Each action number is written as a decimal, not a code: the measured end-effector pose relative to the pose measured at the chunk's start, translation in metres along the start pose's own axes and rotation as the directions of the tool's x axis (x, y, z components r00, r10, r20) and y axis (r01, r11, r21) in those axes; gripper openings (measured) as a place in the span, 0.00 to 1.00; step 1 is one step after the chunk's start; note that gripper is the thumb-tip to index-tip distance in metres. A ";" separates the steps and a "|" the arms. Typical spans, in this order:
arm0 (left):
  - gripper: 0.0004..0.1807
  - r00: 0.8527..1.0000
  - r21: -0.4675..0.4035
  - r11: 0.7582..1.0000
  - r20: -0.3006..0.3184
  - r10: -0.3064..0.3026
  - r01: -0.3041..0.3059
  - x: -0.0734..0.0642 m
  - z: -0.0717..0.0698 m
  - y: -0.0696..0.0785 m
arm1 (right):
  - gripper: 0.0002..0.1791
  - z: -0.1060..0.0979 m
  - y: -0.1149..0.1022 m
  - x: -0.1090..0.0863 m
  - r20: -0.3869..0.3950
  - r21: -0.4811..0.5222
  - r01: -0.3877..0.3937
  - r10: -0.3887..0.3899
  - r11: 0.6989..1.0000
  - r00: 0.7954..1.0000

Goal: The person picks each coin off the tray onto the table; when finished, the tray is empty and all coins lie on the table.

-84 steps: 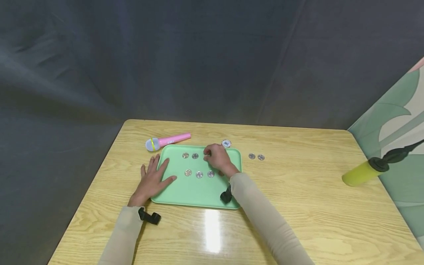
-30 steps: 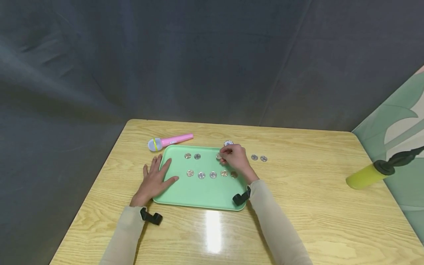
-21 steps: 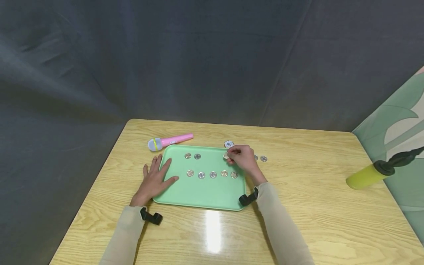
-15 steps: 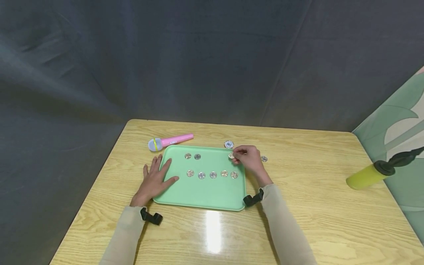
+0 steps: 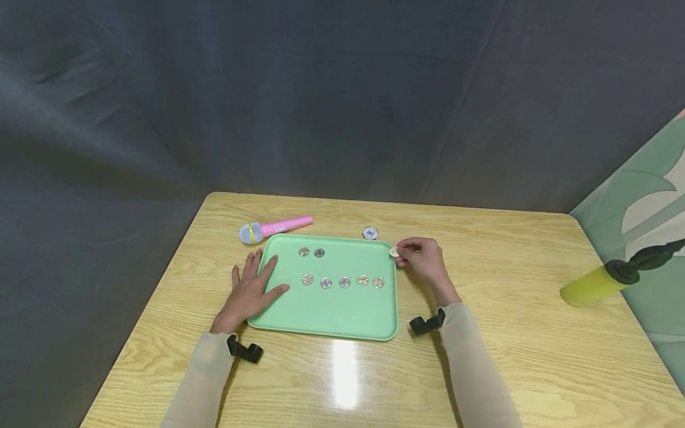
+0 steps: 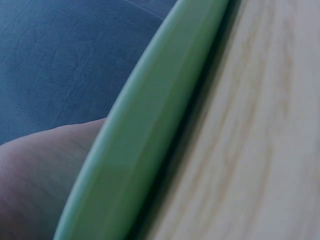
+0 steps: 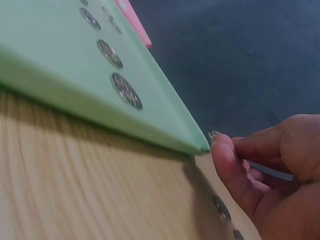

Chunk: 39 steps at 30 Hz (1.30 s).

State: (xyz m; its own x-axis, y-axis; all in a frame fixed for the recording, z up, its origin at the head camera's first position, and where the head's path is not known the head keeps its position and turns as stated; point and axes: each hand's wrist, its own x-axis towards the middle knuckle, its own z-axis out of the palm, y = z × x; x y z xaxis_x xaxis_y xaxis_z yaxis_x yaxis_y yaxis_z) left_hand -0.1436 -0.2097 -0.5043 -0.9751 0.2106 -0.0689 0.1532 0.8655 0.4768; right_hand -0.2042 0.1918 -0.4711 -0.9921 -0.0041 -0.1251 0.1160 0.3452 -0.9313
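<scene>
My right hand (image 5: 423,260) pinches a silvery coin (image 5: 395,252) between thumb and fingers, at the far right corner of the light green tray (image 5: 321,321). The coin's rim also shows at the fingertips in the right wrist view. On the tray lie two coins (image 5: 319,252) at the back and a row of several coins (image 5: 345,282) nearer me. My left hand (image 5: 247,299) rests with spread fingers over the tray's left edge. In the right wrist view, two more coins (image 7: 222,208) lie on the table below my right hand, which hides them in the head view.
A poker chip (image 5: 370,233) lies just behind the tray. The pink toy microphone (image 5: 286,224) is at its back left. Far to the right, a yellow-green bottle (image 5: 588,286) with a dark cap lies on its side. A dark curtain (image 5: 342,101) hangs behind the table.
My right hand has taken the third coin of the tray's back row and carried it rightward to the tray's right edge. My left hand has stayed in place.
</scene>
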 end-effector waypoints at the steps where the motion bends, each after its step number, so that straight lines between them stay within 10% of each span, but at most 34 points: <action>1: 0.45 1.000 -0.002 1.000 0.000 0.000 0.000 0.000 0.000 0.000 | 0.12 -0.002 0.001 0.000 -0.002 0.005 -0.002 0.002 1.000 1.000; 39: 0.45 1.000 -0.018 1.000 0.015 -0.016 0.016 0.000 -0.003 0.004 | 0.18 -0.079 0.039 -0.013 -0.099 0.000 -0.088 0.087 0.996 0.991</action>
State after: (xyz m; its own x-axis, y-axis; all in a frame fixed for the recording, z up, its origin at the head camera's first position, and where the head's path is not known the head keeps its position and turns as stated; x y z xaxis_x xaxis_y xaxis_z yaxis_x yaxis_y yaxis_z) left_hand -0.1430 -0.2076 -0.5001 -0.9750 0.2035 -0.0894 0.1346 0.8606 0.4912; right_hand -0.1904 0.2789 -0.4786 -0.9780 0.1186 -0.1716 0.2026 0.3446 -0.9166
